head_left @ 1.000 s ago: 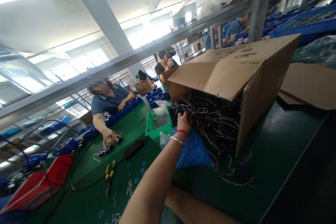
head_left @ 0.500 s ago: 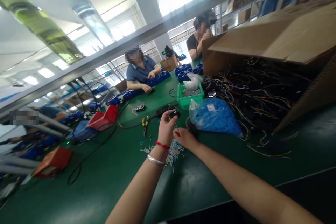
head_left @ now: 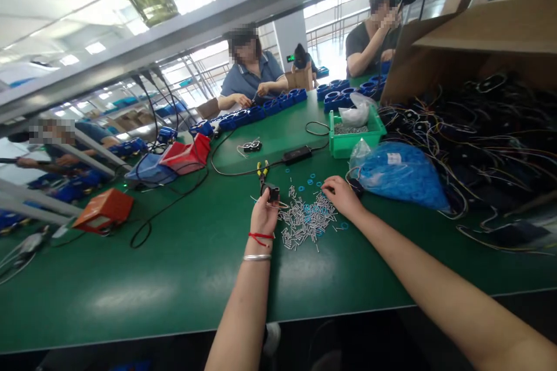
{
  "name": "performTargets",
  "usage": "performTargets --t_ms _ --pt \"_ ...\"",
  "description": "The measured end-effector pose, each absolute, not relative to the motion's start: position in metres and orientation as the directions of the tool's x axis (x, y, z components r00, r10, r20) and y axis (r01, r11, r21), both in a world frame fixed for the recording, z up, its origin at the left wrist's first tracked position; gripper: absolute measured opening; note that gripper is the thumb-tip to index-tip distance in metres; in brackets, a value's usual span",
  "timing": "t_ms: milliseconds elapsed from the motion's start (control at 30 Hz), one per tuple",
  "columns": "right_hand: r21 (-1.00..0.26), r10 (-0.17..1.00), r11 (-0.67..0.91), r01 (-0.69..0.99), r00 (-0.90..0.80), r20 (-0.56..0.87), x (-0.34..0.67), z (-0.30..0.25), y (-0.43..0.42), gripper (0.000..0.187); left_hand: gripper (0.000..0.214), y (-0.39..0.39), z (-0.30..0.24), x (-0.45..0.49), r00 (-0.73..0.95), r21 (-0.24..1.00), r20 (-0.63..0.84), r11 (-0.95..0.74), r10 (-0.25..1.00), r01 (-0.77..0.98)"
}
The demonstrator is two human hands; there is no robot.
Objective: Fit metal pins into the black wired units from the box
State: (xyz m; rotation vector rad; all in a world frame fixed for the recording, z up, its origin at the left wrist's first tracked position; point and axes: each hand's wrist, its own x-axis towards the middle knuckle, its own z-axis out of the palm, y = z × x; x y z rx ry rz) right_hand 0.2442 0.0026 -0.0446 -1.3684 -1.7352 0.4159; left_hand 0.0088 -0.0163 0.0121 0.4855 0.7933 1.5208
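My left hand [head_left: 264, 215] is closed around a small black component with thin wires [head_left: 272, 193], held above the green table. My right hand [head_left: 343, 196] is at the right edge of a pile of small metal screws or pins [head_left: 307, 220], its fingertips pinched together. Whatever sits between those fingertips, if anything, is too small to make out. Thin blue rings [head_left: 312, 176] lie among the metal pieces and just behind them. Beyond my left hand rest yellow-handled pliers [head_left: 262, 169], their jaws partly hidden by that hand and the component.
A green bin [head_left: 354, 142] of small metal parts and a bag of blue pieces [head_left: 400, 174] stand to the right, beside a carton [head_left: 470, 69] full of wired black parts. A black cable box [head_left: 297, 155] lies behind the pile. Co-workers sit across the green table [head_left: 183, 278].
My hands have moved apart: the right one has gone right to the pile's edge, while the left holds the black component lower. The camera view has shifted too.
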Motion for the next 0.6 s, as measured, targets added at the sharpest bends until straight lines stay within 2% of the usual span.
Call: performTargets --t_ms 67,233,367,433,500,600 --pt "-0.662 0.914 0.314 0.681 -0.028 0.405 0.244 -0.046 0.003 0.008 0.010 -0.012 0.008 0.008 -0.072 0.700 -0.183 0.079 0.981 -0.710" --pt "-0.610 0.928 0.303 0.732 -0.082 0.362 0.241 -0.036 -0.004 0.004 0.019 -0.011 0.006 0.007 0.106 0.681 -0.215 0.227 0.971 -0.696" --pt "-0.545 0.892 0.324 0.773 -0.057 0.449 0.260 0.004 -0.003 0.016 0.019 -0.012 0.009 0.006 0.073 0.728 -0.228 0.220 0.971 -0.650" --pt "-0.449 0.877 0.187 0.874 0.058 0.477 0.283 0.027 0.002 0.019 0.018 -0.011 0.010 0.006 0.064 0.736 -0.244 0.228 0.968 -0.638" --pt "-0.352 0.907 -0.006 0.936 0.153 0.393 0.307 0.042 0.010 0.019 0.017 -0.010 0.011 0.005 0.067 0.733 -0.250 0.234 0.966 -0.638" --pt "-0.263 0.952 -0.134 0.955 0.198 0.232 0.335 0.050 0.020 0.019 0.017 -0.009 0.011 0.003 0.091 0.716 -0.240 0.239 0.967 -0.656"
